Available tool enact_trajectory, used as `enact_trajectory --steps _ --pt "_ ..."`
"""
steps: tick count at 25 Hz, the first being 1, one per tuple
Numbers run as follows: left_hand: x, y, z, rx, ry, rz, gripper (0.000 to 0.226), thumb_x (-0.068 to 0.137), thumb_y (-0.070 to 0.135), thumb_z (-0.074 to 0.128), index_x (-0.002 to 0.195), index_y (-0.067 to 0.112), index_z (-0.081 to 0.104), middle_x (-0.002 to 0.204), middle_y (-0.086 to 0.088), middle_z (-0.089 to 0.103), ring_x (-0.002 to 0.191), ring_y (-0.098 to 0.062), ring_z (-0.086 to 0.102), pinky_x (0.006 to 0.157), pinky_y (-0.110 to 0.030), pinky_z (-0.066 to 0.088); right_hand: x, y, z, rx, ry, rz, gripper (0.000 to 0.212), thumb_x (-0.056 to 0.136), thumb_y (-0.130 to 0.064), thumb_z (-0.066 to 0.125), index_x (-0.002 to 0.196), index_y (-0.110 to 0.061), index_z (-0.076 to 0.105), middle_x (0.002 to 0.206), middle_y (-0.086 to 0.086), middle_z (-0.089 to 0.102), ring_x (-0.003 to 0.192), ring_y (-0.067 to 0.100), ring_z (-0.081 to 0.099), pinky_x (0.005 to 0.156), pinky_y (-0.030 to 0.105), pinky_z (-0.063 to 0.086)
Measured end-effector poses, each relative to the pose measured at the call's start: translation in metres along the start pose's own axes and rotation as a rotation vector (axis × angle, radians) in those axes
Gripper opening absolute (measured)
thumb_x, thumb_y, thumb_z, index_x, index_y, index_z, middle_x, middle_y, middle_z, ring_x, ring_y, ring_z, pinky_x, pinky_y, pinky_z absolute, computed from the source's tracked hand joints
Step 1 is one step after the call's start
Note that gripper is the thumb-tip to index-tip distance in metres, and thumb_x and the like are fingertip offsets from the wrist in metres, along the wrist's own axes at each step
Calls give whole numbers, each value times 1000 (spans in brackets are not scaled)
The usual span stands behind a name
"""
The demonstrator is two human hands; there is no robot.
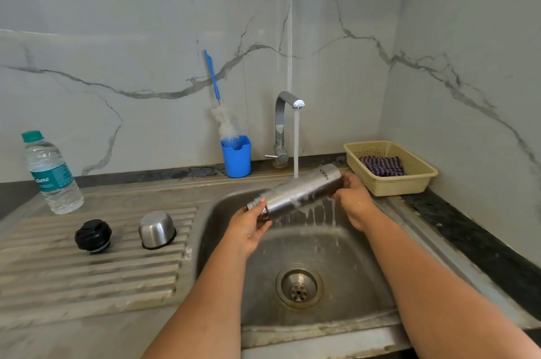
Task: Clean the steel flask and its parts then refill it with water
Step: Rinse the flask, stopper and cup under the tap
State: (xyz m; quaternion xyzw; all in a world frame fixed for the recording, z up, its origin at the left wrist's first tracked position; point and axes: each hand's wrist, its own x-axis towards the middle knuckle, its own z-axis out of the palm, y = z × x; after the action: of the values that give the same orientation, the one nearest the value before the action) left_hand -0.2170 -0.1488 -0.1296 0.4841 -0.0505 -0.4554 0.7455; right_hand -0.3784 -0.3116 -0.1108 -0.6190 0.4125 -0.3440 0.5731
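Containers noted: a blue cup (236, 158) at the back of the desk (468, 230) holds a bottle brush (224, 121) with a blue handle, bristles down, leaning on the wall. A cream basket (390, 167) right of the tap (282, 124) contains a striped purple cloth (382, 166). A plastic water bottle (51, 173) stands capped at far left, contents clear.

The steel flask (298, 193) is held over the sink (307, 256), under the running stream. Its long axis lies nearly level, tilted: neck end down-left, base end up-right toward the basket. The left hand (248, 230) grips the neck end; the right hand (352, 200) grips the base end. Water streams off the flask's underside.

On the draining board (87, 276): a black stopper (93, 235) and a steel cap (157, 230), mouth down, apart.
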Motion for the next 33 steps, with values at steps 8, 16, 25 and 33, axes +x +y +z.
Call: enact_trajectory --steps 8,16,25,33 --pt "3 2 1 -79 15 73 35 91 19 67 118 0 57 120 -22 61 114 -33 61 98 -45 53 2 -2 7 -570 20 -290 85 89 -6 54 155 -24 3 160 7 13 145 30 18 119 42 17" --pt "0 3 9 60 123 301 27 92 20 68 112 3 61 108 -16 68 92 -24 68 70 -32 60 -35 1 83 -1208 -112 -1037 82 83 -2 51 153 -17 11 159 4 14 149 20 4 118 39 -8" --pt "5 7 4 54 166 317 31 89 22 71 112 4 61 112 -16 67 96 -25 68 78 -36 60 -32 7 96 -1162 -128 -1015 77 87 -5 44 153 -13 6 160 7 10 149 21 -3 119 42 -8" --pt "5 5 2 160 107 344 37 87 19 74 119 4 61 115 -17 67 96 -25 69 70 -30 61 -27 4 81 -1124 -54 -844 77 82 2 53 149 -10 19 154 12 23 146 27 12 120 42 -2"
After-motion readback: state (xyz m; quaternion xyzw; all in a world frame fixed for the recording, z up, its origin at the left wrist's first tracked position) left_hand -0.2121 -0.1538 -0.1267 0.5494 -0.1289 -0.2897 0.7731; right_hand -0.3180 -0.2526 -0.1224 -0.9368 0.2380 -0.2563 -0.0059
